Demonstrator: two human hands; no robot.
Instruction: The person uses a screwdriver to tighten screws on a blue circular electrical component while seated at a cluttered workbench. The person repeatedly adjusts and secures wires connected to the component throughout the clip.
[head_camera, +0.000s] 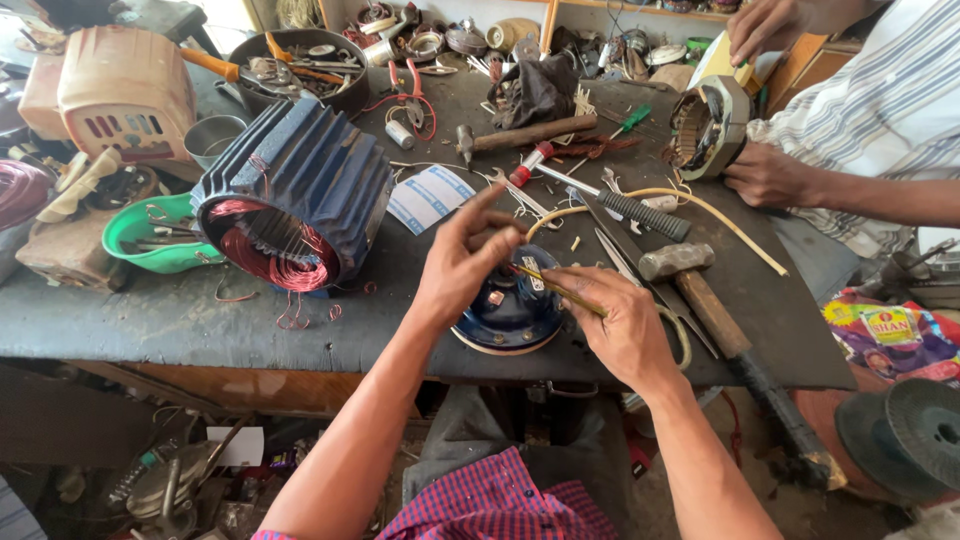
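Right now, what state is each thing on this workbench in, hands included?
left hand: fingers pinching a thin strand above the small blue motor.
right hand: gripping a thin yellow stick.
small blue motor: lying at the bench edge, under both hands.
large blue motor housing: on its side, open end showing copper windings.
hammer: lying flat, unheld.
scissors: lying partly open.
stator: held by another person's hands.

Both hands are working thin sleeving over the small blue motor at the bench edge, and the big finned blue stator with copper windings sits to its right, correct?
Not quite. The head view shows the finned blue stator to the left of the small blue motor, not the right. The left hand and right hand do hold thin sleeving over it.
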